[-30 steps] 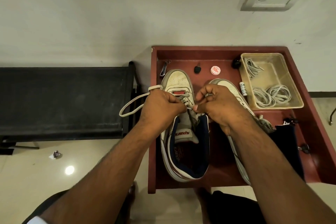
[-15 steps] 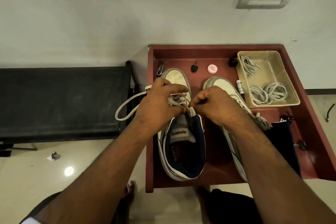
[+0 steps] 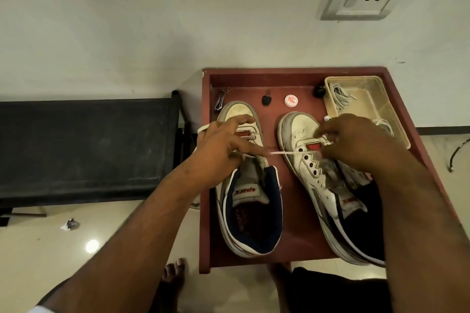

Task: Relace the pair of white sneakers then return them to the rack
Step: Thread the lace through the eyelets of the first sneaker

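Two white sneakers stand side by side in a red-brown wooden tray (image 3: 300,244), toes toward the wall. My left hand (image 3: 223,147) rests over the eyelets of the left sneaker (image 3: 251,211), fingers curled round the white lace (image 3: 287,153) near the shoe. My right hand (image 3: 356,142) hovers over the right sneaker (image 3: 312,168) and pinches the lace's free end, so the lace runs taut between the two hands. The lace's other end loops out past the tray's left edge. The right sneaker's eyelets are bare.
A clear plastic bin (image 3: 368,99) with spare laces sits at the tray's back right. A key (image 3: 266,100), a small round tin (image 3: 291,100), a black knob (image 3: 319,91) and a nail clipper (image 3: 221,101) lie along the back. A black bench (image 3: 84,147) stands left; bare feet below.
My right hand has moved right, away from the left sneaker, drawing the lace end out across the gap. The left hand stays on the left sneaker's eyelets.
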The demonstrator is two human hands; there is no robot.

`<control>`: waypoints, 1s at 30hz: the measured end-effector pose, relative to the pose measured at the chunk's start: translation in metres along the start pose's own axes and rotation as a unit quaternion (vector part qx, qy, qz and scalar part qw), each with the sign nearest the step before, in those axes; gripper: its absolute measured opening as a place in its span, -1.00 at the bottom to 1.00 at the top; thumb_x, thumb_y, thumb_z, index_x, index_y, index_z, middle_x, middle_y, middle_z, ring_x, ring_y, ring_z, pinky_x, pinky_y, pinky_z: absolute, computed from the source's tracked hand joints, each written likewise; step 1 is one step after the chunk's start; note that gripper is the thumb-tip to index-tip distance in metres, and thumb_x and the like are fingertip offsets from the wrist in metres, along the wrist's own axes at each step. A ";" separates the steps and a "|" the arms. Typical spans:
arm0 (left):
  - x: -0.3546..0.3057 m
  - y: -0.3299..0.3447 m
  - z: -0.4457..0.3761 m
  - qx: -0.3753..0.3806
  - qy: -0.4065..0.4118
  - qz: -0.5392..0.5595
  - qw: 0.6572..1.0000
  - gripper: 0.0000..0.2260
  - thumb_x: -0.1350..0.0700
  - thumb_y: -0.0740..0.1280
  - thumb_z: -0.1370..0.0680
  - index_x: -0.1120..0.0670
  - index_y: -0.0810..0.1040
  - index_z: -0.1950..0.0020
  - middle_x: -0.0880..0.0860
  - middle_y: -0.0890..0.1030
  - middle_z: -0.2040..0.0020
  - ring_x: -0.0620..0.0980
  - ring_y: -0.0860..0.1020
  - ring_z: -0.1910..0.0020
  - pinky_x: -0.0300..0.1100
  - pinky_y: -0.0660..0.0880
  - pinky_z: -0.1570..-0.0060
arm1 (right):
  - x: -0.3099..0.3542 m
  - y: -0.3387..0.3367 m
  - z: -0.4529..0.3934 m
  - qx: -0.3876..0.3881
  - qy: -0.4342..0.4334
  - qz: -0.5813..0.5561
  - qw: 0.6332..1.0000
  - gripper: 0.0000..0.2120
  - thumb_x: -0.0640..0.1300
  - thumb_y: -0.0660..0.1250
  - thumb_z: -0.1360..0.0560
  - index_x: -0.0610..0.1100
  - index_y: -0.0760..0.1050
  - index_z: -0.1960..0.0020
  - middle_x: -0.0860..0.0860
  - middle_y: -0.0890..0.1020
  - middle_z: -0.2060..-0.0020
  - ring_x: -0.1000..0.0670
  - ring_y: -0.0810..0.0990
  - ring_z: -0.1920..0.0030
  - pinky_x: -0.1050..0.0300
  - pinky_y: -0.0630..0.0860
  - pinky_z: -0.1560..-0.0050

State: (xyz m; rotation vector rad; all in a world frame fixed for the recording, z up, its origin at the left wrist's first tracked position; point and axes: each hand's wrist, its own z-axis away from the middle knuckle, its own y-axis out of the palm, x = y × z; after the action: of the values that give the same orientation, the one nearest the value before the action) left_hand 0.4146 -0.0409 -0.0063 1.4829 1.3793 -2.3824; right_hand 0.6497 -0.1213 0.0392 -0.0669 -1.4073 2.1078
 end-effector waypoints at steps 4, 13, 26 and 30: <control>0.001 -0.005 0.002 0.005 -0.003 0.022 1.000 -0.65 0.08 0.52 -0.40 -0.42 0.57 0.15 -0.36 0.21 -0.37 -0.10 0.08 -0.47 0.22 0.06 -0.46 | 0.049 0.039 -0.003 0.019 -0.161 0.019 0.987 -0.90 0.03 0.51 -0.39 0.14 0.60 0.15 0.16 0.50 0.09 0.00 0.45 -0.09 -0.05 0.42 -0.17; 0.002 -0.004 0.003 -0.028 -0.005 -0.051 0.998 -0.72 -0.02 0.53 -0.36 -0.39 0.58 0.11 -0.40 0.14 -0.40 -0.07 0.02 -0.50 -0.22 -0.11 -0.29 | -0.032 -0.016 0.006 0.053 -0.023 -0.080 0.995 -0.84 -0.17 0.53 -0.39 0.03 0.66 0.31 0.04 0.68 0.24 0.04 0.60 0.16 0.21 0.39 0.22; 0.008 -0.002 0.001 -0.046 0.021 -0.066 0.996 -0.63 0.08 0.55 -0.37 -0.44 0.61 0.15 -0.35 0.09 -0.44 0.07 -0.09 -0.57 0.05 -0.16 -0.48 | 0.002 0.019 -0.012 0.011 -0.136 -0.049 0.989 -0.90 0.11 0.51 -0.36 0.12 0.65 0.26 0.20 0.63 0.08 0.08 0.53 -0.09 -0.19 0.31 -0.30; 0.005 -0.003 0.002 -0.042 0.009 -0.065 0.997 -0.66 0.08 0.55 -0.37 -0.40 0.57 0.17 -0.38 0.08 -0.43 -0.02 -0.14 -0.57 -0.11 -0.23 -0.41 | -0.046 -0.018 0.005 0.062 -0.066 -0.120 0.989 -0.88 0.02 0.57 -0.30 0.10 0.65 0.36 0.10 0.67 0.17 -0.04 0.61 0.02 -0.02 0.49 -0.03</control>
State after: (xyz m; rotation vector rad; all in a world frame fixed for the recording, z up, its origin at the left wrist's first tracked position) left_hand 0.4092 -0.0391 -0.0076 1.4392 1.6066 -2.3553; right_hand 0.6934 -0.1433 0.0439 0.2824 -1.2847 2.0211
